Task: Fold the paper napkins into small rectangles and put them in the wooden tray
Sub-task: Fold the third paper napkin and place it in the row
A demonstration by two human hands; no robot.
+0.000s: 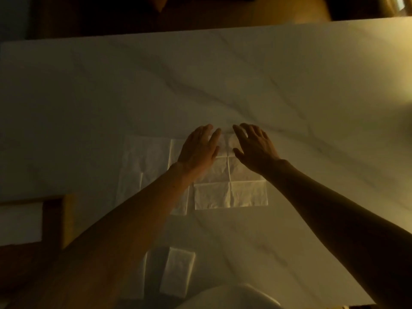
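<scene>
Dim, warm light; detail was poor in the shadows.

Both hands were flat and open, palms down, at the far edge of an unfolded napkin (230,188) spread on the marble-pattern counter (289,90). Left hand (199,150) had fingers spread and pointing far, pressing the napkin's far-left part. Right hand (254,148) was likewise splayed, just beside the left, index tips near each other but apart. Neither hand gripped anything. Both forearms crossed the napkin's sides from the near edge.

The unfolded napkin showed a grid of crease lines; its near row of two panels lay clear of the arms and flat on the counter.

A second open napkin (145,161) lay just left of the first, their edges touching or slightly overlapped – could not tell which under the left forearm.

A folded napkin rectangle (177,272) sat near the counter's near edge, long side running near-to-far, well apart from the open ones. Another pale folded piece (138,275) appeared just left of it, mostly in the left arm's shadow; probably a napkin too, but too dark to confirm.

The wooden tray (59,219) was at the left edge, near side, only partly in frame. A white sheet-like thing (20,224) lay inside it; could not tell whether it was a folded napkin.

A white rounded object (234,296) was at the bottom edge, unidentified.
</scene>
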